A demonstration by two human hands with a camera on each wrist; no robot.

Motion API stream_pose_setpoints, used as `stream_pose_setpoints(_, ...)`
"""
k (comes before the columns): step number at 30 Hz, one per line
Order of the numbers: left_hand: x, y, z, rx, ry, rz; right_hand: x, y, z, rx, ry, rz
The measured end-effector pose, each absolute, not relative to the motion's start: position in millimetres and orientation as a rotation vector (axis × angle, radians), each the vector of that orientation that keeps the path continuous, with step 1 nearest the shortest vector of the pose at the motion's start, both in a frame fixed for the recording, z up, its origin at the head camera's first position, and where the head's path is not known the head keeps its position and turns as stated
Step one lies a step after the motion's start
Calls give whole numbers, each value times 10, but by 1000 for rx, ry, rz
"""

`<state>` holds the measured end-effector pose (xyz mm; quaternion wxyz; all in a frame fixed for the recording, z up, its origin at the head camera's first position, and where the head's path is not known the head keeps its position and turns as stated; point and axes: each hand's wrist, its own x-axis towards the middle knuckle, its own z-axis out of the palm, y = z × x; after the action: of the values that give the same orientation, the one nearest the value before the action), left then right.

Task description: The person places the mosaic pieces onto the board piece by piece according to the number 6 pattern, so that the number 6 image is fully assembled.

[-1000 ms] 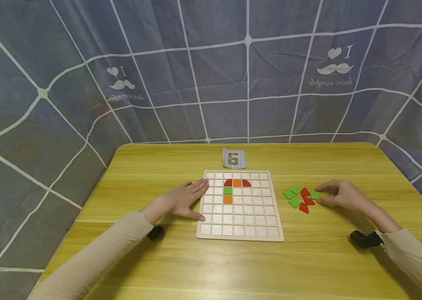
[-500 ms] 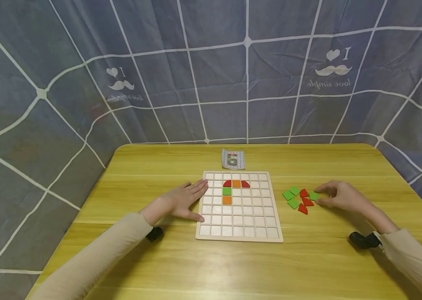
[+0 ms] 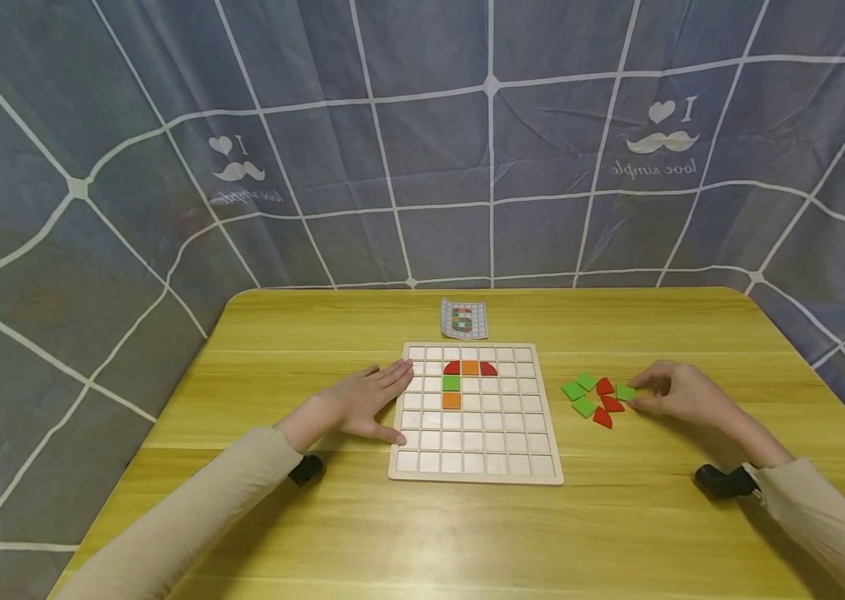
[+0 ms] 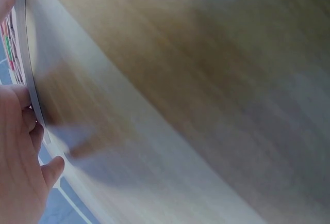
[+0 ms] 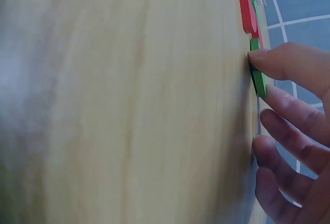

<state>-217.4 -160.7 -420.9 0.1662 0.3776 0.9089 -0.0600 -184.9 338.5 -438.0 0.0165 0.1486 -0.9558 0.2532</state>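
In the head view my left hand (image 3: 362, 404) rests with straight, spread fingers on the left edge of a pale wooden grid board (image 3: 482, 468). Red quarter-round tiles, orange squares and a green square (image 3: 452, 383) sit in the board's upper cells. To the right, my right hand (image 3: 688, 402) has thumb and forefinger at the edges of a green square tile (image 3: 624, 392), pinching it at the table. The right wrist view shows the green tile (image 5: 257, 74) slightly tilted between thumb and forefinger, with the other fingers loosely bent.
Loose green squares (image 3: 583, 407) and red quarter-round tiles (image 3: 604, 418) lie beside the pinched one. A small printed card (image 3: 463, 319) with a coloured grid pattern lies behind the board. A grey-blue checked curtain (image 3: 437, 150) surrounds the far sides of the wooden table (image 3: 467, 542).
The whole head view has shifted slightly, so everything appears a little further left. Both hands keep their places at the board and the green tile.
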Motion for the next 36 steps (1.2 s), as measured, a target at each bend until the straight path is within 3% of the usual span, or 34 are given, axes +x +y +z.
stream_pose_setpoints(20, -2168, -1605, -4197, 1081, 2586, -171, -1829, 3183, -4239, 402, -2939, 733)
stream_pose_setpoints(36, -2174, -1591, -4180, 1078, 2584, -160, -1849, 2731, -4131, 438, -2948, 772)
